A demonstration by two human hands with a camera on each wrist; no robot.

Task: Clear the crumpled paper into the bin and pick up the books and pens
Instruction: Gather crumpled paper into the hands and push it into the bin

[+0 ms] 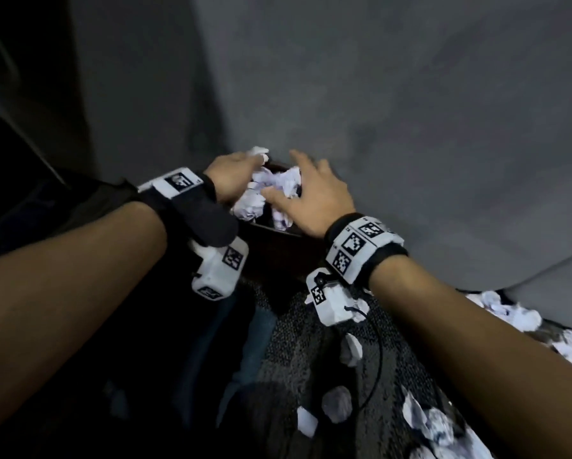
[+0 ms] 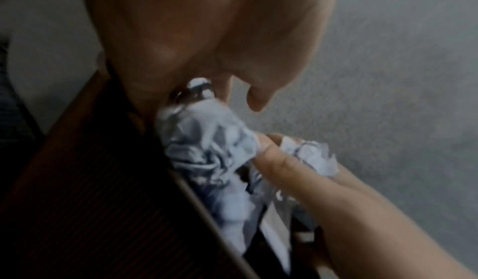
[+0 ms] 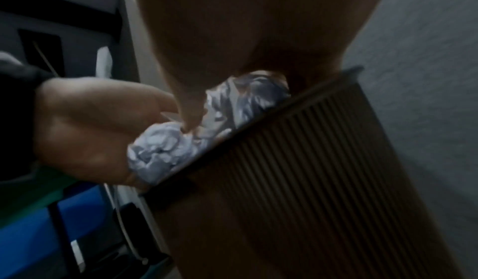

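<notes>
Here, both hands press a heap of crumpled paper at the mouth of the bin.

Head view: the left hand (image 1: 232,178) and right hand (image 1: 306,197) flank the crumpled paper (image 1: 271,193) piled over the dark bin (image 1: 278,241), right fingers spread flat on the wad, the left hand cupped against its side; more loose paper balls (image 1: 337,404) lie on the speckled rug (image 1: 294,342) near the wall (image 1: 377,94). Left wrist view: the left palm (image 2: 207,27) hangs over the paper (image 2: 207,144) at the ribbed bin's rim (image 2: 103,181), while the right thumb (image 2: 284,166) pushes into it. Right wrist view: the left hand (image 3: 98,128) curls around one paper ball (image 3: 157,152) touching the rim of the bin (image 3: 310,160); the right hand (image 3: 245,27) lies over another wad, its finger bend hidden.
</notes>
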